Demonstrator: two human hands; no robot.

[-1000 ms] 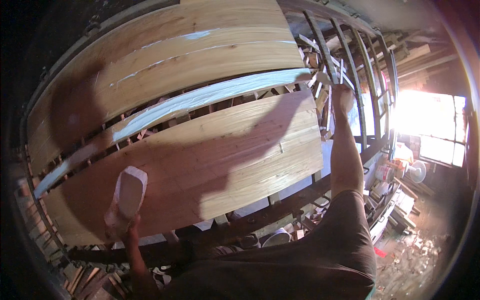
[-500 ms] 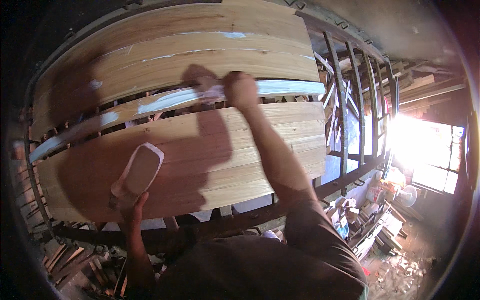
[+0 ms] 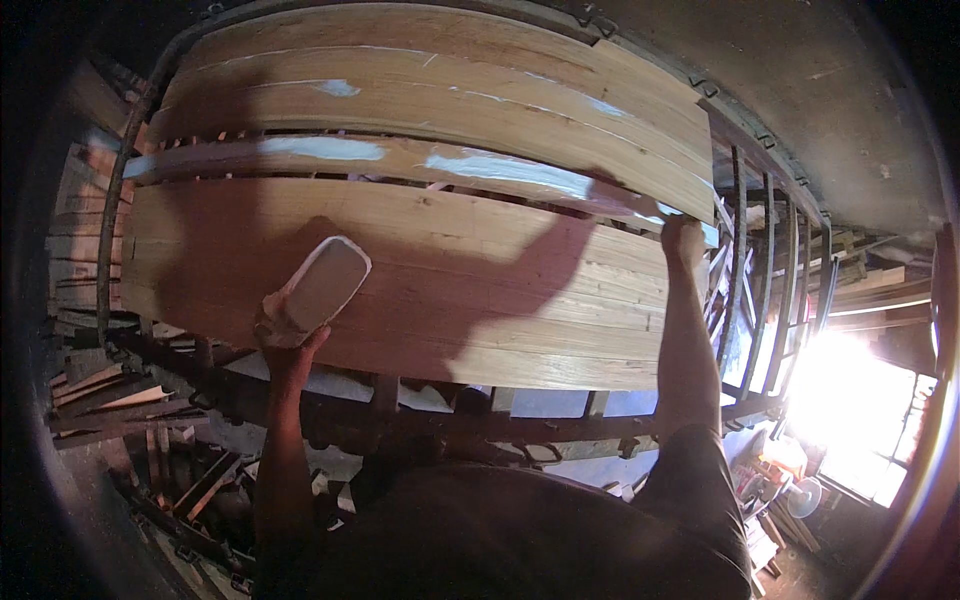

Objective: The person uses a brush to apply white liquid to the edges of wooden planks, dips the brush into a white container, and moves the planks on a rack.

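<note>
My left hand [image 3: 282, 325] holds a flat oval container [image 3: 322, 284] with a pale rim, tilted above the near wide plank [image 3: 450, 290]. My right hand [image 3: 682, 238] is stretched out to the right end of a narrow plank [image 3: 400, 160] smeared with white paste, its fingers pressed on the plank's end. Whether it holds anything I cannot make out. The planks lie side by side on a dark metal clamping frame [image 3: 760, 250].
More pale planks [image 3: 430, 70] lie beyond the smeared one. Metal bars of the frame run down the right side. Wood offcuts [image 3: 110, 385] are stacked at lower left. A bright window [image 3: 860, 420] glares at lower right, with a small fan [image 3: 800, 495] below it.
My right hand has moved along the smeared plank to its right end. My left hand with the container has shifted right and up over the near plank.
</note>
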